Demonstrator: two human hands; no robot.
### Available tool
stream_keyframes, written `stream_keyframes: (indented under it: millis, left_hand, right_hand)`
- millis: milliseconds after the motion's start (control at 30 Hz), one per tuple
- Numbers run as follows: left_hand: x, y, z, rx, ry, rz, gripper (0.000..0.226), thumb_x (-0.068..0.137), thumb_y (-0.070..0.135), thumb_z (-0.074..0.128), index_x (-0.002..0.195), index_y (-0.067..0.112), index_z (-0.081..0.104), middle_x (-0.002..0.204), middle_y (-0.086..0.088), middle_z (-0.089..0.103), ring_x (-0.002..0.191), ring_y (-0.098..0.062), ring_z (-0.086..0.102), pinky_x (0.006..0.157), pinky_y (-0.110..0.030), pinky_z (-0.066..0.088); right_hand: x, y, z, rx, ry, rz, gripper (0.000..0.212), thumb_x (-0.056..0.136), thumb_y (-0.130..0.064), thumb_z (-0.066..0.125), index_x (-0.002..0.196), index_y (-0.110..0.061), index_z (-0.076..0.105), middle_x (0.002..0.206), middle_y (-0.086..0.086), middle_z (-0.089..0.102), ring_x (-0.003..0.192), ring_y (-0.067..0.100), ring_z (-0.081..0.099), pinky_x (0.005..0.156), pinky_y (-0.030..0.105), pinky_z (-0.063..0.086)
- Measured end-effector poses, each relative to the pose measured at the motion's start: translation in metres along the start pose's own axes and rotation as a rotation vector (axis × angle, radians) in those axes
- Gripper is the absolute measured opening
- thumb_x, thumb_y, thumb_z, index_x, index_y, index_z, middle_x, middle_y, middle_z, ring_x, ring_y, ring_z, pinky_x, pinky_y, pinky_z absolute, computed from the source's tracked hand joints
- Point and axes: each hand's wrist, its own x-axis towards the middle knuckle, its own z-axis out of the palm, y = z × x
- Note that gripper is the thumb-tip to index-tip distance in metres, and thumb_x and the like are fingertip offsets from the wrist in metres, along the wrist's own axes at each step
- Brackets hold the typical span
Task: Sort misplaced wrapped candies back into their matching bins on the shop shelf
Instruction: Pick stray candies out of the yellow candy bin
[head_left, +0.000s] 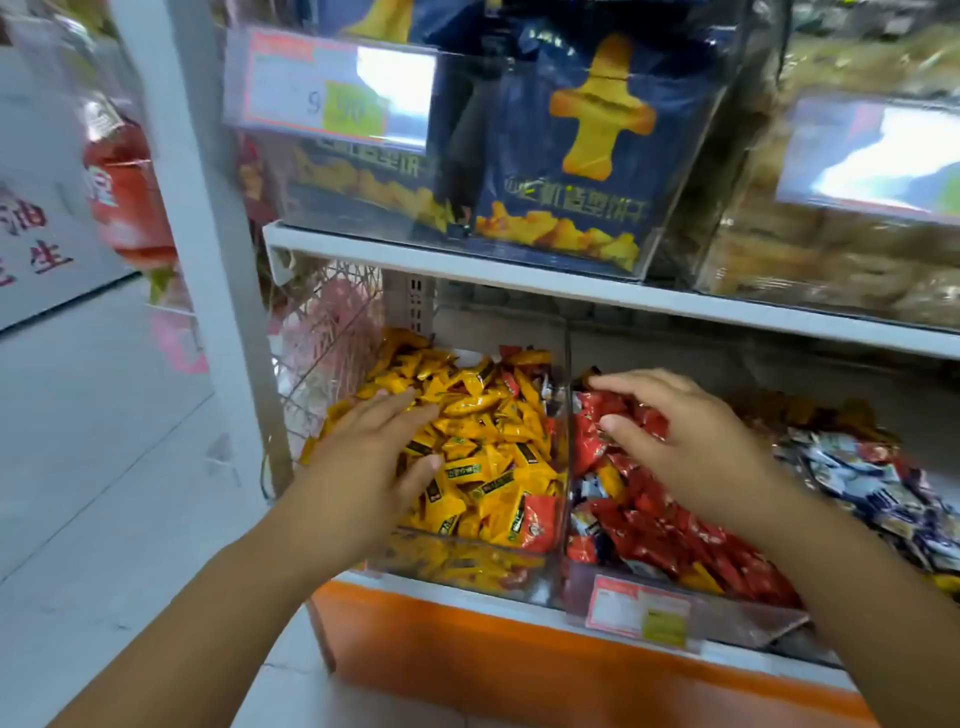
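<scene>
On the lower shelf, above the orange shelf base (519, 670): clear yellow-candy bin (467, 543) at left; red-candy bin (753, 618) touching its right side; blue-and-white candies (857, 478) heaped further right.

Left hand (374, 457) spread flat on the yellow candies, gripping nothing. Right hand (696, 447) over the red candies, fingers loosely splayed, nothing visibly pinched.

Step judged: searching for strays, none yet picked. Candidates: red stray candy (539, 522) at the yellow-candy bin's front right corner; yellow stray (609, 480) among the reds.

Next move, likely: pinch one wrapper alone, lift over the dividing wall, drop in the matching bin.

Obstructions: overhead shelf board (571, 291) close above; loose, slippery heap.

Nearby: wire basket (322, 332) at left, price label (641, 613) on the red-candy bin's front, dark blue snack bags (582, 171) above.
</scene>
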Motion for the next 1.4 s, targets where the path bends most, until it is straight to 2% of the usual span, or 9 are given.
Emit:
stream_keyframes:
  millis: [233,367,567,767,1000,1133,1200,1267,1400]
  left_hand:
    - [-0.015,-0.045,-0.003,0.013,-0.077,-0.039,0.089,0.065,0.079,0.017,0.146,0.044,0.026,0.158,0.016,0.012,0.145,-0.003,0.002,0.116,-0.027,0.007]
    - [-0.012,-0.059,-0.001,-0.014,-0.063,-0.051,0.091,0.063,0.082,0.022,0.146,0.045,0.024,0.158,0.016,0.008,0.144,-0.001,0.000,0.119,-0.030,0.007]
    - [-0.007,-0.066,0.005,0.014,-0.060,-0.071,0.093,0.061,0.085,0.022,0.146,0.049,0.015,0.159,0.017,-0.004,0.147,-0.006,-0.010,0.117,-0.028,0.001]
    - [-0.003,-0.062,0.005,0.103,-0.128,-0.106,0.101,0.052,0.086,0.012,0.146,0.052,0.001,0.159,0.015,-0.014,0.146,-0.008,-0.013,0.119,-0.034,0.005]
    - [-0.005,-0.064,0.007,0.001,-0.040,-0.093,0.097,0.056,0.086,0.022,0.146,0.050,0.015,0.159,0.015,-0.011,0.141,-0.001,-0.017,0.114,-0.028,-0.001]
    - [-0.003,-0.066,0.009,0.000,0.012,-0.066,0.090,0.062,0.085,0.027,0.145,0.048,0.025,0.160,0.015,0.000,0.147,-0.009,-0.006,0.119,-0.040,0.012]
    - [-0.004,-0.065,0.009,0.000,0.021,-0.061,0.088,0.065,0.084,0.027,0.144,0.046,0.028,0.159,0.015,0.003,0.147,-0.009,-0.003,0.119,-0.041,0.013]
    - [-0.004,-0.061,0.009,-0.003,0.011,-0.067,0.088,0.064,0.083,0.025,0.144,0.047,0.029,0.158,0.018,0.000,0.147,-0.007,-0.005,0.119,-0.040,0.012]
    - [0.000,-0.057,0.008,-0.002,0.004,-0.076,0.088,0.064,0.082,0.022,0.145,0.047,0.027,0.157,0.020,-0.002,0.146,-0.006,-0.006,0.120,-0.038,0.012]
  right_hand:
    - [0.071,-0.047,0.053,-0.119,-0.555,-0.089,0.063,0.082,-0.041,0.072,0.137,-0.048,0.042,0.149,-0.005,0.038,0.135,0.013,0.035,0.109,0.031,0.033]
    - [0.103,-0.047,0.086,-0.303,-0.526,-0.204,0.074,0.080,-0.042,0.073,0.144,-0.043,0.036,0.148,-0.003,0.039,0.135,0.018,0.034,0.110,0.034,0.032]
    - [0.127,-0.048,0.073,0.000,-0.629,-0.189,0.061,0.083,-0.037,0.072,0.137,-0.046,0.044,0.150,-0.012,0.037,0.131,0.003,0.035,0.101,0.017,0.026]
    - [0.127,-0.064,0.100,-0.354,-0.902,-0.230,0.098,0.065,-0.063,0.076,0.142,-0.061,0.015,0.157,-0.017,-0.016,0.147,0.022,-0.001,0.118,0.045,0.020]
    - [0.158,-0.045,0.089,-0.028,-0.622,-0.160,0.069,0.078,-0.051,0.070,0.139,-0.046,0.039,0.151,-0.011,0.030,0.136,0.010,0.035,0.102,0.020,0.026]
    - [0.176,-0.025,0.060,0.136,-0.558,-0.125,0.031,0.091,-0.010,0.061,0.122,-0.011,0.059,0.113,-0.002,0.064,0.083,-0.013,0.056,0.075,0.002,0.040]
    - [0.182,-0.013,0.057,-0.069,-0.576,-0.097,0.025,0.089,-0.001,0.063,0.114,-0.002,0.066,0.113,0.018,0.067,0.089,0.002,0.061,0.082,0.014,0.044]
    - [0.178,-0.015,0.063,-0.368,-0.660,-0.096,0.041,0.087,-0.017,0.069,0.127,-0.011,0.061,0.129,0.011,0.059,0.111,0.018,0.056,0.094,0.028,0.043]
    - [0.174,-0.024,0.085,-0.492,-0.692,-0.098,0.069,0.083,-0.038,0.072,0.144,-0.025,0.042,0.139,0.007,0.044,0.123,0.024,0.046,0.087,0.024,0.036]
